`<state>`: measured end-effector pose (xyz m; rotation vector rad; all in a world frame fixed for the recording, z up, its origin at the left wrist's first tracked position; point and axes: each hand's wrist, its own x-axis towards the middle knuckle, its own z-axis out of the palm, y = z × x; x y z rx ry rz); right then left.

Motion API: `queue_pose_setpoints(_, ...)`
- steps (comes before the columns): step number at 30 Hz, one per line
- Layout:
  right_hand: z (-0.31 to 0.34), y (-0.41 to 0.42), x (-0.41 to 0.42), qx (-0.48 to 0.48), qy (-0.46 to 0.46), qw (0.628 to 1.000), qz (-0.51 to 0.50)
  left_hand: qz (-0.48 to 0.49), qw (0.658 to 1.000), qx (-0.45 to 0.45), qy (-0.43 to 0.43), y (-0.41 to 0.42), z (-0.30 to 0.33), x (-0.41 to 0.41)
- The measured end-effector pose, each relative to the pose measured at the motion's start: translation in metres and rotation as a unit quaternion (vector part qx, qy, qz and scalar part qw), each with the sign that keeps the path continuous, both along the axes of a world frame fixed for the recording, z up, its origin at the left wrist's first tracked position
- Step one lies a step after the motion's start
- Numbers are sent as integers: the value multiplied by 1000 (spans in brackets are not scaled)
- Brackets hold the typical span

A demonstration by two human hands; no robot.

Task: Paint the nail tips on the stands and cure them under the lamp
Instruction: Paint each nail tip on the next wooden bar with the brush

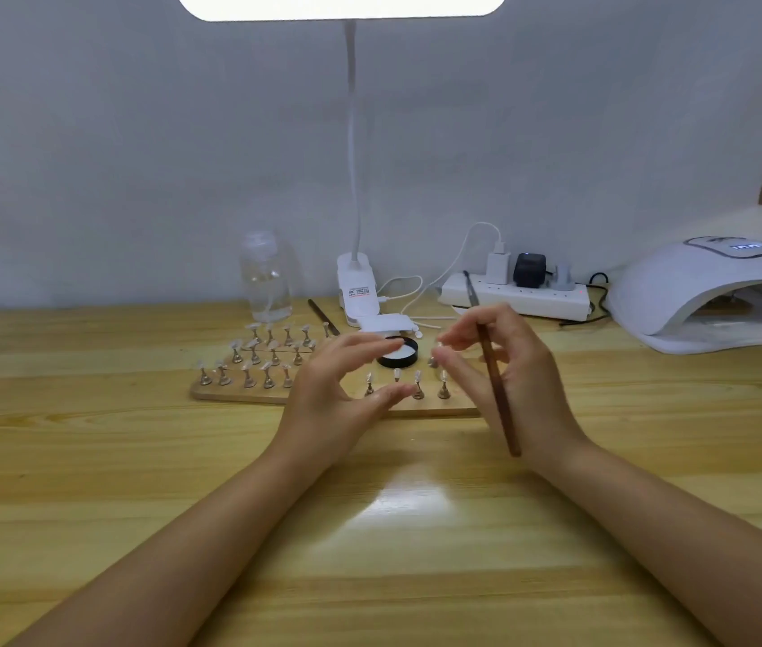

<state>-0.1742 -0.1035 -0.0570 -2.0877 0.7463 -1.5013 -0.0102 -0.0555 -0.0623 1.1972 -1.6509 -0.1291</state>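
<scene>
The right hand [505, 375], just right of the frame's centre, holds a long brown brush [493, 366] whose handle runs through the curled fingers and slants from the power strip area down to a free end over the wrist. Its thumb and forefinger reach left and meet near a small stand [433, 359]; the blur there hides whether they pinch it. The left hand [341, 389], just left of centre, hovers with relaxed, slightly bent fingers and holds nothing; its thumb tip lies in front of the near row of stands.

Under both hands lies a flat wooden board [239, 394] on the wooden table [136, 483]. On the board's left part stand three rows of metal stands with pale nail tips [248, 361]; on its right part, four more stands with tips [417, 382] show between the two hands. A round black lid with a white inside [400, 353] sits behind that row, partly covered by the left fingers.

Farther back, at mid-frame, a clear glass bottle [267, 277] stands left of the white clip base of a desk lamp [358, 291], whose neck rises to a glowing head at the top edge. A second dark brush [321, 315] lies between bottle and base. To the right, a white power strip [514, 296] carries several plugs, and at the right edge sits the white domed curing lamp [705, 291], its opening facing the front.
</scene>
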Motion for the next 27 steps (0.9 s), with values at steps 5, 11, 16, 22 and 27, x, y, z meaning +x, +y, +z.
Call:
queue_pose_setpoints(5, 1, -19, -23, 24, 71, 997, -15, 19, 996, 84, 17, -3, -3, 4)
queue_pose_setpoints(11, -3, -29, -33, 43, 93, 995, 0, 6, 985, 168, 24, -6, -8, 9)
queue_pose_setpoints(16, -7, -30, -34, 38, 137, 990, 18, 8, 980, 196, 26, -8, -9, 12)
queue_pose_setpoints(22, -7, -30, -35, 30, 140, 990, 11, 3, 974, 228, 2, -8, -7, 17)
queue_pose_setpoints(27, -3, -25, -34, -8, 96, 994, -42, -4, 976, 216, 14, -5, -8, 18)
